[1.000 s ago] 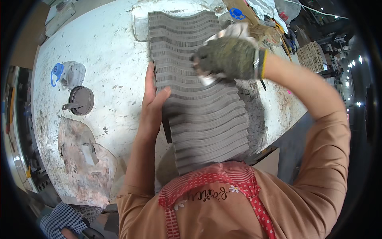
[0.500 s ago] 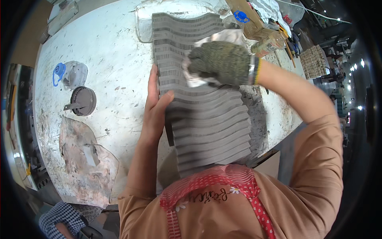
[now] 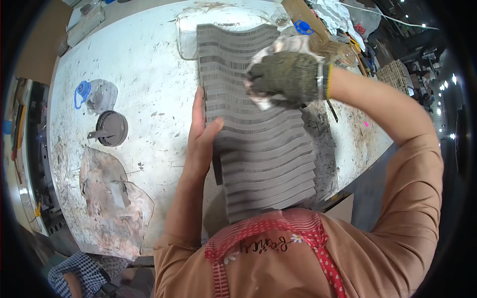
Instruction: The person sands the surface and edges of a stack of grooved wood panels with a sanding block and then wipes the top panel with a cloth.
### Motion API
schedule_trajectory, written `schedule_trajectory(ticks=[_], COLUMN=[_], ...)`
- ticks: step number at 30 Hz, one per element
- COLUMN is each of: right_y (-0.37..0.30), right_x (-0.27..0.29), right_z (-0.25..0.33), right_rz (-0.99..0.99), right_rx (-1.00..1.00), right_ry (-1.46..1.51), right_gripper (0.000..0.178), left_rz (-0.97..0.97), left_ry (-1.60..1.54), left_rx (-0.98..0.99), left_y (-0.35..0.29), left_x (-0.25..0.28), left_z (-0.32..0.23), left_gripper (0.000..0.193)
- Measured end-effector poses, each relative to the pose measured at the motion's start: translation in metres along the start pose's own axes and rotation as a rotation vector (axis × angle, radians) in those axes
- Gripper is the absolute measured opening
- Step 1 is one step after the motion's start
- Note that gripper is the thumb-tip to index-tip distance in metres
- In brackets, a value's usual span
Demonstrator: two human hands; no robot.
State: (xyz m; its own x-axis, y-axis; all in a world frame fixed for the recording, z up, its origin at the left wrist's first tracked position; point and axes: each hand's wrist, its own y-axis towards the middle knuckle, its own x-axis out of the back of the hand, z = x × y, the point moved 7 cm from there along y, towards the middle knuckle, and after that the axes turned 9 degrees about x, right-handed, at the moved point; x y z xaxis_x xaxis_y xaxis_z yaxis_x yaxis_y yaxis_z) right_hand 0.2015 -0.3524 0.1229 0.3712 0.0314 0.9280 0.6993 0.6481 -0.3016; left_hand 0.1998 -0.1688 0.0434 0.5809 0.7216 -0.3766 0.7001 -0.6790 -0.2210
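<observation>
A long grey panel with a wavy, ridged surface (image 3: 268,154) lies on the worktable and reaches back from my body. My bare left hand (image 3: 202,144) grips its left edge, thumb on top and fingers along the side. Over the panel's far right part is my right hand (image 3: 290,77), in a dark green knitted glove. It is closed on a stained white cloth (image 3: 293,43) pressed to the ridges; the motion blurs it somewhat.
The white, stained table (image 3: 154,89) carries a round dark tin with a flat blade across it (image 3: 112,128), a blue-capped clear container (image 3: 102,97) and a stained rag (image 3: 114,213) at left. A bottle (image 3: 345,55) and cardboard (image 3: 310,27) stand far right. Another person's checked sleeve (image 3: 84,268) shows lower left.
My right hand with the cloth has slid to the right across the ridges. My left hand keeps its place on the panel's edge. The whole view has shifted slightly.
</observation>
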Motion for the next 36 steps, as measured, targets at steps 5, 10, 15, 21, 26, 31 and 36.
schedule_trajectory(ticks=[5, 10, 15, 21, 26, 31, 36], right_y=[-0.013, 0.055, 0.029, 0.031, 0.009, -0.050, -0.046], right_x=[0.017, 0.043, 0.018, 0.031, 0.019, 0.028, 0.071], right_z=[-0.030, 0.038, 0.015, 0.030, 0.022, -0.025, -0.016], right_rz=[0.460, -0.640, -0.134, -0.321, 0.062, 0.817, 0.143], right_rx=[-0.259, 0.136, 0.180, 0.045, 0.038, -0.302, -0.338], right_ry=[-0.298, -0.246, -0.068, -0.145, -0.255, -0.623, -0.322], right_gripper=[0.012, 0.021, 0.021, 0.022, 0.024, 0.037, 0.038], left_rz=[-0.001, -0.059, -0.040, -0.086, -0.063, -0.008, -0.030], left_ry=[-0.095, -0.037, -0.028, 0.043, -0.020, -0.062, 0.097], left_rx=[-0.004, -0.034, -0.029, -0.034, -0.027, -0.008, -0.025], left_y=[0.000, 0.004, 0.000, 0.002, -0.003, -0.003, 0.006], left_x=[-0.001, 0.006, 0.005, 0.006, 0.002, -0.001, 0.012], left_z=[0.003, 0.009, 0.008, 0.006, 0.002, 0.002, -0.010], left_gripper=[0.093, 0.086, 0.084, 0.083, 0.083, 0.090, 0.091])
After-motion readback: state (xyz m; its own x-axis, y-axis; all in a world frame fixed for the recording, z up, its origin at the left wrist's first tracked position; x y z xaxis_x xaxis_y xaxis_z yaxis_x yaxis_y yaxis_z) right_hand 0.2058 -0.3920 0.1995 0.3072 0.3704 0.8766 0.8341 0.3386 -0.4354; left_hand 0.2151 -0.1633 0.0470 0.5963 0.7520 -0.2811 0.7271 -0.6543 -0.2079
